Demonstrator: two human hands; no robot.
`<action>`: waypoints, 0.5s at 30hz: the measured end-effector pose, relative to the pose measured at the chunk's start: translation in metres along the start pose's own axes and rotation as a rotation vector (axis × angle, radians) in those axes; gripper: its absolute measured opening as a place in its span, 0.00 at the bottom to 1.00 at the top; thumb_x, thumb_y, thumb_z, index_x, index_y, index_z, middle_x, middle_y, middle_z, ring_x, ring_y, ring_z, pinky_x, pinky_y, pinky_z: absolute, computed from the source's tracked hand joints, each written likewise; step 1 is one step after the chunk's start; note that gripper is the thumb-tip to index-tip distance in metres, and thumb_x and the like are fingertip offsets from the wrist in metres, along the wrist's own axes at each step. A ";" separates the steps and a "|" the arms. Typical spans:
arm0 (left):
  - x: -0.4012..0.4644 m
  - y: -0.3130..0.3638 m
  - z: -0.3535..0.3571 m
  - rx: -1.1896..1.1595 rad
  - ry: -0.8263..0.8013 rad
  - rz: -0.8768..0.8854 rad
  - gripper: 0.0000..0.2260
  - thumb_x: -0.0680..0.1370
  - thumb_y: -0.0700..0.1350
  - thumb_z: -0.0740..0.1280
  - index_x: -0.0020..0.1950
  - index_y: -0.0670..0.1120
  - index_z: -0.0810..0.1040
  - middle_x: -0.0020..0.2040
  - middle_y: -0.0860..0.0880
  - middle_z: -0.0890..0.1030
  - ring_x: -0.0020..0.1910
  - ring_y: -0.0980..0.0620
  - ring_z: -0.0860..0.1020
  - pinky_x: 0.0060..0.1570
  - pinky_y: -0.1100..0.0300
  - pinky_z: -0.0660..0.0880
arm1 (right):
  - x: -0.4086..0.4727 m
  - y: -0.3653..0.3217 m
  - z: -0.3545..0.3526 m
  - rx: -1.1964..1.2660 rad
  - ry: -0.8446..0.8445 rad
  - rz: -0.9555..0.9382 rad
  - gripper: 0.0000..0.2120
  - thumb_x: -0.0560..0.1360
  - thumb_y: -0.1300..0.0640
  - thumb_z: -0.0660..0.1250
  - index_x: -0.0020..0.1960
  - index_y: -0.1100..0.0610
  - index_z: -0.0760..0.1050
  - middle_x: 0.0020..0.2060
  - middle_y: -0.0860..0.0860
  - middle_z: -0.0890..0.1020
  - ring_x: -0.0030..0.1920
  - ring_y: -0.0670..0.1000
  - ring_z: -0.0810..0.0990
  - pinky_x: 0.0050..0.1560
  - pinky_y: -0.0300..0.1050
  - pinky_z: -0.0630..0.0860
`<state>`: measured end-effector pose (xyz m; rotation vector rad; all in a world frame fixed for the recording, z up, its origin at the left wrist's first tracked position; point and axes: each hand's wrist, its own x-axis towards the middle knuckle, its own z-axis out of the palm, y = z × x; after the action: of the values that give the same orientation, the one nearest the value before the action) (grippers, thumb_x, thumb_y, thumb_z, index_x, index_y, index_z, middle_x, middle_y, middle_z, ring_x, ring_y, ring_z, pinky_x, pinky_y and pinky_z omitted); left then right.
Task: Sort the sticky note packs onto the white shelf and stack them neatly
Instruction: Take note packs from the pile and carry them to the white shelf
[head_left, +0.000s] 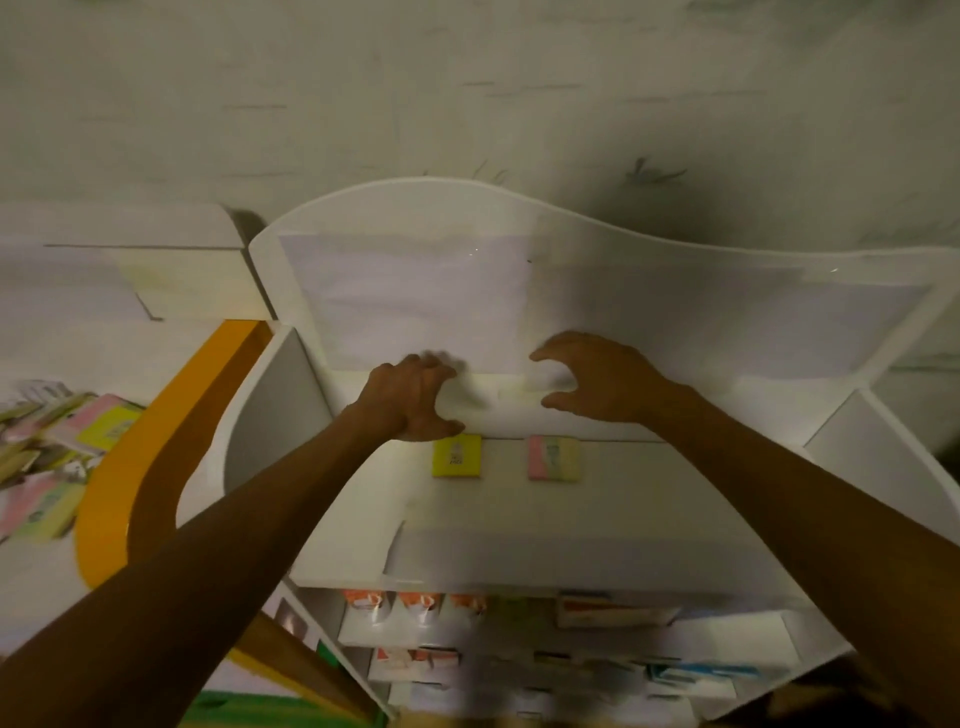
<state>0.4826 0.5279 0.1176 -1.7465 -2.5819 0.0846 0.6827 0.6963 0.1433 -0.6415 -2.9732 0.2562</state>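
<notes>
Two sticky note packs lie side by side on the top of the white shelf (519, 540): a yellow pack (457, 456) on the left and a pink, green and yellow striped pack (554, 458) on the right. My left hand (415, 397) hovers just behind and left of the yellow pack, fingers curled and blurred, holding nothing I can see. My right hand (597, 379) hovers behind the striped pack with fingers and thumb spread in a loose claw, empty. More loose packs (57, 457) in pink, yellow and green lie in a heap at the far left.
The shelf has a curved white back panel (519, 249) and side walls. Lower shelves (519, 639) hold boxed stationery. An orange curved edge (135, 467) stands between the shelf and the heap. White boxes (156, 275) sit at the back left against the wall.
</notes>
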 end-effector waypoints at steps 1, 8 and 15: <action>-0.004 -0.001 -0.004 0.000 0.010 -0.001 0.36 0.70 0.66 0.66 0.74 0.54 0.61 0.75 0.51 0.64 0.71 0.49 0.64 0.64 0.49 0.66 | 0.002 -0.003 -0.003 0.009 0.004 -0.018 0.30 0.72 0.41 0.69 0.71 0.45 0.66 0.72 0.45 0.67 0.72 0.49 0.64 0.70 0.49 0.64; -0.040 -0.038 -0.039 0.028 0.058 -0.078 0.37 0.71 0.66 0.66 0.74 0.50 0.62 0.73 0.48 0.66 0.70 0.46 0.66 0.64 0.47 0.67 | 0.020 -0.055 -0.013 0.068 0.021 -0.137 0.30 0.72 0.44 0.71 0.71 0.48 0.67 0.71 0.47 0.68 0.71 0.50 0.66 0.71 0.48 0.64; -0.095 -0.094 -0.064 -0.050 0.190 -0.169 0.35 0.70 0.64 0.68 0.72 0.50 0.65 0.71 0.48 0.69 0.68 0.46 0.69 0.63 0.49 0.69 | 0.034 -0.134 -0.027 0.078 0.042 -0.227 0.29 0.72 0.46 0.71 0.71 0.50 0.68 0.71 0.49 0.69 0.71 0.52 0.67 0.71 0.49 0.63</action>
<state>0.4345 0.4067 0.1879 -1.4621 -2.5981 -0.1433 0.6017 0.5936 0.1962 -0.2940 -2.9435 0.3337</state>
